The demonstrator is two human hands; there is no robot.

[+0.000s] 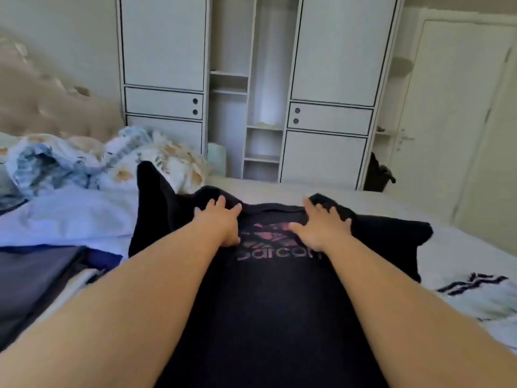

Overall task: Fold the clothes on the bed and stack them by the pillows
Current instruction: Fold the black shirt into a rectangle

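Note:
A black T-shirt (268,298) with a pink printed logo lies spread face up on the white bed (279,189), its collar pointing away from me. My left hand (221,222) presses flat on the shirt's left shoulder with fingers spread. On the right shoulder my right hand (321,225) lies flat, fingers spread. Both sleeves stick out to the sides, the left one raised in a peak. A crumpled floral pillow or duvet (92,161) lies at the far left by the padded headboard (42,102).
Dark blue and grey garments (39,278) lie at my left. A white cloth with dark stripes (475,287) sits at the right edge. Beyond the bed stand a white wardrobe (251,79) with open shelves and a white door (453,107). A dark bag (377,172) sits on the floor.

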